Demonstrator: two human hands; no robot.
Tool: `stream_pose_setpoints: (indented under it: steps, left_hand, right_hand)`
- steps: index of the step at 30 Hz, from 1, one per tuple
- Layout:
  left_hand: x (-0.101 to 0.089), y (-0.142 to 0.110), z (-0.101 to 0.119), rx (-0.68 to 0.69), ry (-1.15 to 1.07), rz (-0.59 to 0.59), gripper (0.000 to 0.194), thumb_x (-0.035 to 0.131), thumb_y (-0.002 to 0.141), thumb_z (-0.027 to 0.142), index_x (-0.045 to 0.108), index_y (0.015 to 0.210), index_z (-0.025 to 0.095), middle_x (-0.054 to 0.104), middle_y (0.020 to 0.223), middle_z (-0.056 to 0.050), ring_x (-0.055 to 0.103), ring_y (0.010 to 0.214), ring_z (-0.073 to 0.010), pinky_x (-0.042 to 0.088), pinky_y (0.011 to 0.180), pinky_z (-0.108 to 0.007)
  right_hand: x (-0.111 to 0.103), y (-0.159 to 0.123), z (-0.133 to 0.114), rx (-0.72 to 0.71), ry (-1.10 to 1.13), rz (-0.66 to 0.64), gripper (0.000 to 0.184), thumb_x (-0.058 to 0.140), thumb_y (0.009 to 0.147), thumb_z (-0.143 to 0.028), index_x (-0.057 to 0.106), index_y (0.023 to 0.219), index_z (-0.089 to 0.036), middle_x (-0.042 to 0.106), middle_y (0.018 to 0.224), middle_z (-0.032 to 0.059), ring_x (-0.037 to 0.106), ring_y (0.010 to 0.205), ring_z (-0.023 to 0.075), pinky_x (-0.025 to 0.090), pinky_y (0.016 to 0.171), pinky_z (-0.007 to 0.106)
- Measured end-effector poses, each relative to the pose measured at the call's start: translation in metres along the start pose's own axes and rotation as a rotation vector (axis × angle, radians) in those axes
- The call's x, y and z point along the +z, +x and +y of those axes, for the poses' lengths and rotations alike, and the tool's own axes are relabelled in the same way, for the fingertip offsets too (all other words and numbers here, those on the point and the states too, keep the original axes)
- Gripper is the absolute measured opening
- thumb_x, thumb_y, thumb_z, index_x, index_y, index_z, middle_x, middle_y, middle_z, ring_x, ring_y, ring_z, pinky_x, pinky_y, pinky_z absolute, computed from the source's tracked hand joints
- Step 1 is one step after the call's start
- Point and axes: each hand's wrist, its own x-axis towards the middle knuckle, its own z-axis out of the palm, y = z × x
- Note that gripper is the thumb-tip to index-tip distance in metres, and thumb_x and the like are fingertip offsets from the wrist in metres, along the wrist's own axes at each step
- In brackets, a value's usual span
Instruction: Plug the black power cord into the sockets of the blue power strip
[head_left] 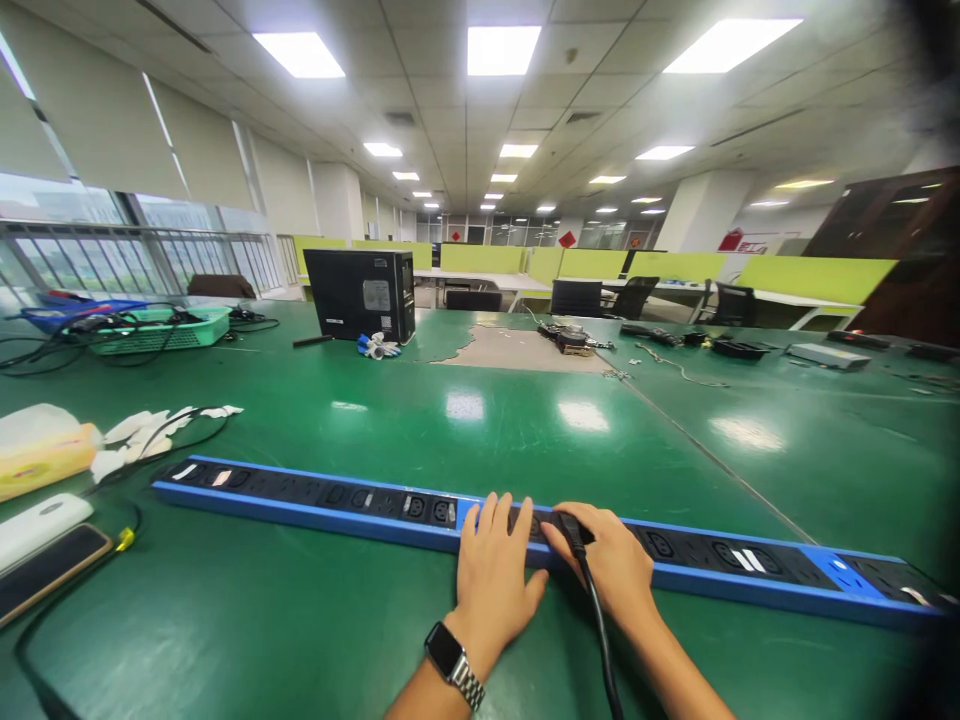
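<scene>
A long blue power strip point(315, 498) with black sockets lies across the green table point(480, 420) in front of me. My left hand point(491, 575), a watch on its wrist, rests flat on the strip with fingers stretched out. My right hand point(607, 565) is closed around a black plug point(568, 528) seated at a socket of the strip. The plug's black cable point(600, 640) runs back toward me between my arms.
At the left edge lie a phone point(45, 570), a white power bank point(37, 525), a tissue pack point(41, 450) and crumpled tissues. A black computer case point(360, 295), a green basket point(161, 328) with cables and small parts sit farther back. Office desks with green dividers stand behind.
</scene>
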Motion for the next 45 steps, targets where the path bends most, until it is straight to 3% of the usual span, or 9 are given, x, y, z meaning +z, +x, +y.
stream_pose_setpoints:
  steps: [6,11,15,19,26,29,33,39,45]
  left_hand:
    - [0.0,0.0,0.001,-0.008,-0.018,-0.004,0.074,0.057,0.082,0.047,0.029,0.147,0.026,0.038,0.149,-0.01,0.026,0.14,-0.0314,0.019,0.115,-0.053]
    - [-0.006,-0.002,0.001,-0.013,-0.14,0.012,0.077,0.062,0.078,0.046,0.032,0.146,0.026,0.04,0.148,-0.011,0.028,0.139,-0.032,0.019,0.114,-0.055]
    - [-0.016,-0.006,0.012,0.231,-0.309,0.017,0.075,0.066,0.075,0.039,0.037,0.142,0.026,0.042,0.145,-0.011,0.038,0.131,-0.0306,0.028,0.109,-0.054]
    - [-0.012,-0.006,0.027,0.47,-0.384,0.082,0.051,0.064,0.076,0.029,0.054,0.126,0.027,0.046,0.138,-0.009,0.043,0.126,-0.0264,0.037,0.102,-0.046]
    - [-0.007,-0.001,0.026,0.507,-0.345,0.281,0.016,0.057,0.082,0.02,0.064,0.096,0.022,0.061,0.113,-0.007,0.054,0.105,-0.0222,0.047,0.088,-0.039]
    - [-0.027,0.004,0.005,0.468,-0.379,0.524,0.019,0.049,0.085,0.012,0.063,0.095,0.022,0.06,0.115,-0.008,0.054,0.112,-0.0217,0.047,0.094,-0.04]
    - [-0.067,-0.001,-0.054,0.122,-0.312,0.837,0.039,0.057,0.088,0.019,0.05,0.127,0.021,0.055,0.131,-0.012,0.051,0.123,-0.0226,0.043,0.104,-0.04]
    - [-0.089,-0.049,-0.145,-0.064,-0.119,0.556,0.043,0.052,0.092,0.036,0.052,0.132,0.021,0.059,0.132,-0.01,0.056,0.121,-0.0247,0.045,0.106,-0.042]
    - [-0.09,-0.054,-0.163,0.001,-0.162,0.347,0.041,0.048,0.093,0.033,0.053,0.132,0.021,0.055,0.138,-0.008,0.051,0.128,-0.0225,0.042,0.109,-0.041]
  right_hand:
    - [-0.009,0.001,0.008,0.132,0.233,0.031,0.041,0.053,0.078,-0.06,0.069,0.081,-0.021,0.07,0.072,0.0034,0.063,0.065,0.02,0.049,0.063,0.03]
    - [-0.002,-0.014,0.007,-0.007,0.224,0.166,0.038,0.06,0.075,-0.056,0.068,0.089,-0.021,0.071,0.09,0.0076,0.065,0.083,0.0235,0.05,0.08,0.035]
    - [0.007,-0.018,0.012,-0.107,0.211,0.152,0.037,0.06,0.078,-0.049,0.066,0.103,-0.022,0.07,0.097,0.0078,0.064,0.089,0.0238,0.051,0.082,0.038]
    - [0.007,-0.018,0.019,-0.181,0.211,0.118,0.04,0.06,0.076,-0.038,0.061,0.114,-0.025,0.068,0.1,0.0061,0.062,0.093,0.0238,0.051,0.082,0.039]
    - [0.007,-0.018,0.015,-0.213,0.175,0.071,0.046,0.054,0.075,-0.024,0.056,0.121,-0.027,0.066,0.108,0.0057,0.059,0.099,0.0247,0.047,0.087,0.043]
    - [0.01,-0.019,0.014,-0.206,0.17,0.11,0.048,0.064,0.075,-0.035,0.055,0.12,-0.025,0.066,0.106,0.0063,0.06,0.097,0.0245,0.049,0.085,0.042]
    - [0.01,-0.018,0.011,-0.172,0.139,0.133,0.047,0.068,0.075,-0.049,0.059,0.114,-0.025,0.067,0.102,0.0059,0.061,0.094,0.0239,0.049,0.084,0.04]
    - [0.01,-0.014,0.007,-0.15,0.101,0.106,0.032,0.063,0.079,-0.053,0.067,0.095,-0.025,0.07,0.093,0.004,0.062,0.089,0.0238,0.048,0.081,0.041]
    - [0.01,-0.014,0.006,-0.135,0.122,0.095,0.029,0.059,0.081,-0.052,0.069,0.09,-0.026,0.071,0.095,0.0041,0.062,0.092,0.0242,0.047,0.084,0.041]
